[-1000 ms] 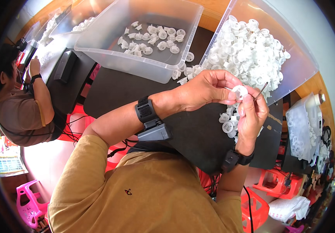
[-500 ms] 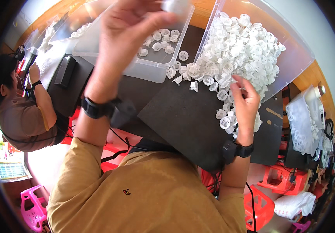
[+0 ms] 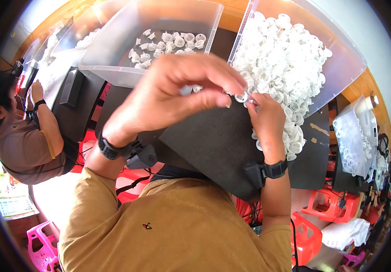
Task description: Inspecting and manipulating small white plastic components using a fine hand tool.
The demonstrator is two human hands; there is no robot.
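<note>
My left hand reaches across the dark mat, its thumb and fingers apart with a gap between them. Just beyond its fingertips is a small white round plastic part. My right hand has its fingertips pinched at that part, at the near edge of the pile. Loose white plastic parts like it fill the tipped clear bin and spill onto the table beside my right hand. Whether my left fingers touch the part is unclear.
A second clear bin at the back left holds several white parts. Another person works at far left, near a black box. At the right stands a smaller container of white pieces. Red stools are below the table.
My left hand, raised over the back-left bin with a white item, has come down and right toward my right hand. My right hand has shifted left and pinched a part from the pile.
</note>
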